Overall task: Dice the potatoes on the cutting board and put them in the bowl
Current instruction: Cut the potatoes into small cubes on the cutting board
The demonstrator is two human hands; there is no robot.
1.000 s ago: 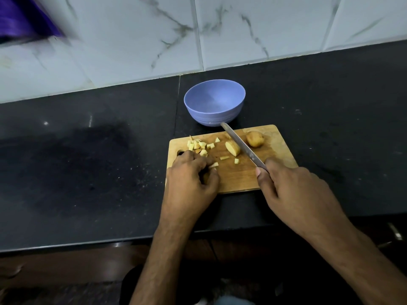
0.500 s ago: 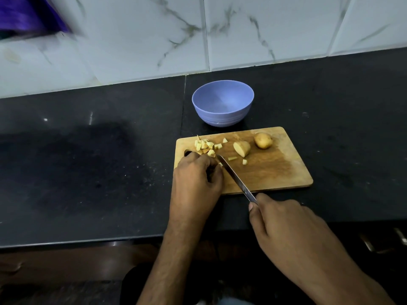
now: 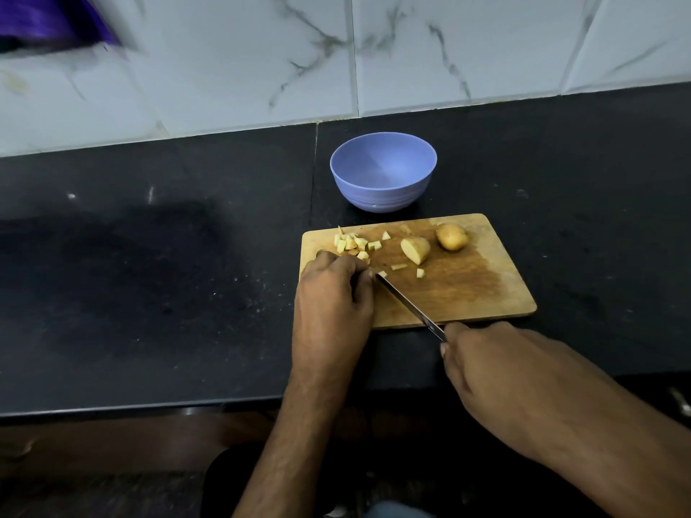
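Knife brought back from the far potatoes to the left hand; dicing resumes at the piece under its fingers

A second ago the knife (image 3: 407, 306) lay out by the half potato (image 3: 415, 249) and whole potato (image 3: 451, 236); now its tip sits right at the fingertips of the left hand (image 3: 332, 293), which is clenched knuckles-up over a piece I cannot see, on the near-left part of the cutting board (image 3: 467, 289). Right hand (image 3: 497, 364) grasps the handle, off the board's near edge over the desk (image 3: 149, 293). Diced pile (image 3: 353, 244) just beyond the left hand, a few loose cubes (image 3: 399, 267) to its right. Bowl (image 3: 383, 173) beyond the board, no potato visible inside. Judgement: early in the task, since a half and a whole potato remain uncut and no transfer is made; blade close to fingertips, the risk to watch
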